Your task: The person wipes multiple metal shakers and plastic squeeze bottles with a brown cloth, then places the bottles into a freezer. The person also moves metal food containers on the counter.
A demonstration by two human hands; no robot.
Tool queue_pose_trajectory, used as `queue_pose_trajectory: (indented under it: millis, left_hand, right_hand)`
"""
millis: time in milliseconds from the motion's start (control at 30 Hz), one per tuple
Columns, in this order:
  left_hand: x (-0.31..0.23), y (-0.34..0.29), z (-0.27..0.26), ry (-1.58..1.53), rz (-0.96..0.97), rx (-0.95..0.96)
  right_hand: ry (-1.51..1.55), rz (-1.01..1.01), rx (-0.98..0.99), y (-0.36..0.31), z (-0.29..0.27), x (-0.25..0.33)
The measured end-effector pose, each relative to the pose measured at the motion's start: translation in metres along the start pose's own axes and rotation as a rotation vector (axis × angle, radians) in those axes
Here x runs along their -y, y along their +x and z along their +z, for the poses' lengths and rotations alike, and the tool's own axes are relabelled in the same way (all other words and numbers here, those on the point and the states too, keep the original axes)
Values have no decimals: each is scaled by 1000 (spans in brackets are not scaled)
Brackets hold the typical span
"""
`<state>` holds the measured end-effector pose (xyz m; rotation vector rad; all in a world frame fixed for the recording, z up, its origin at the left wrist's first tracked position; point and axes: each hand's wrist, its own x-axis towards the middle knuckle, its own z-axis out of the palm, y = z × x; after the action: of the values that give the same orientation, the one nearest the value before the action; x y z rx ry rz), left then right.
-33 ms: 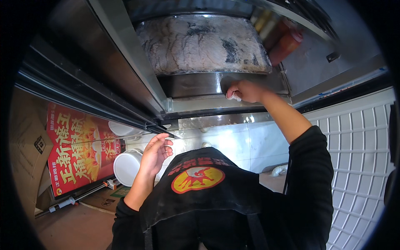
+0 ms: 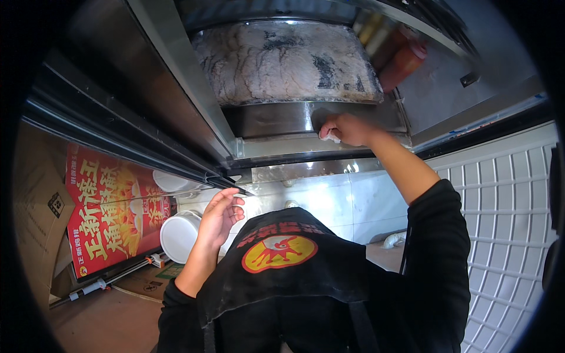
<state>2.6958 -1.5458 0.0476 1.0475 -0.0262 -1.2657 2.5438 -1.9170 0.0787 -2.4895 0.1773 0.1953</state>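
Note:
My right hand reaches into an open steel cabinet and is closed on a crumpled white wipe, paper or cloth. It rests at the metal front ledge, just below a tray covered with pale, coated-looking flat pieces and dark bare patches. My left hand hangs lower and to the left, palm partly up, its fingers loosely curled and apart. Nothing shows in it. Its fingertips are near the lower corner of the black-edged door; whether they touch it I cannot tell.
Bottles with red and yellow contents stand right of the tray. White buckets, a red printed poster board and cardboard are at lower left. A white wire rack stands at right. My black apron hangs between my arms.

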Motion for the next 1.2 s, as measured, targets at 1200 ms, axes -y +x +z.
queue_pose_trajectory:
  millis: [1200]
  left_hand:
    - [143, -62, 83, 700, -613, 640]
  right_hand:
    - [2280, -365, -1329, -296, 349, 263]
